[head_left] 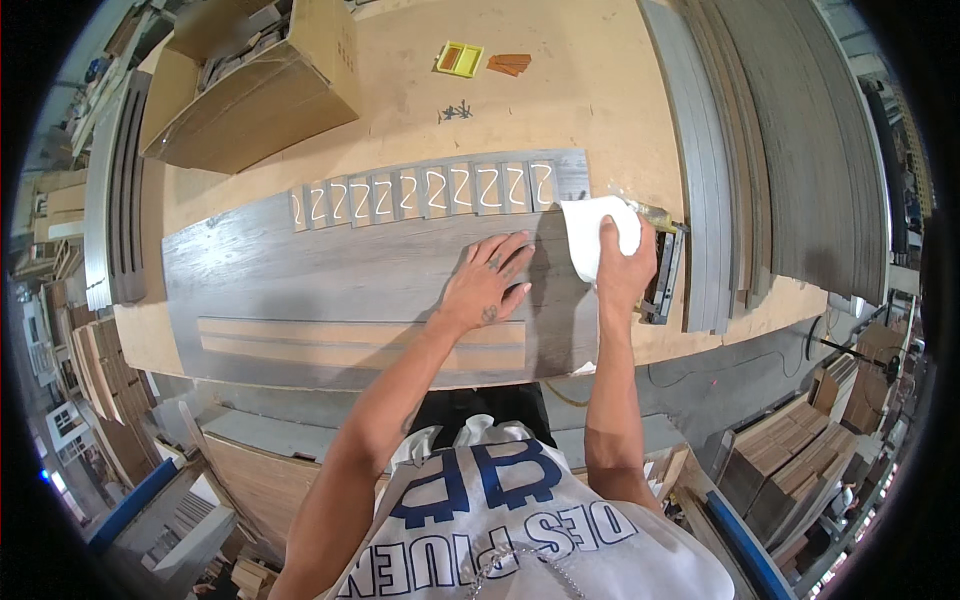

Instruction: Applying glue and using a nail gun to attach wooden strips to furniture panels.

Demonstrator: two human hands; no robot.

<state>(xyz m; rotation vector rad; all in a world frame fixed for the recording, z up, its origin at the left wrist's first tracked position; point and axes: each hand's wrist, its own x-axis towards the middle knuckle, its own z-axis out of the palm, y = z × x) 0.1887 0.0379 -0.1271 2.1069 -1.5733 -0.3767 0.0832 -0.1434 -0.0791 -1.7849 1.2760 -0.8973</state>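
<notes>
Right hand (627,262) gripping white bottle (588,232) over right end of grey board (350,262); left hand (484,287) resting, fingers spread, on board near row of small white-squiggled blocks (435,190). Cardboard box (265,120) occupying far left; grey planks (815,150) lying stacked at right. Right hand partly blocking metal tool (666,275), possibly stapler.

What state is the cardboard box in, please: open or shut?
Open: loose pieces show inside the cardboard box.

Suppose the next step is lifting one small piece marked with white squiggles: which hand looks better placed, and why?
Probably the left hand: it appears empty, spread open near the row of small pieces. The right hand is occupied, gripping the white container beside the row's right end.
</notes>
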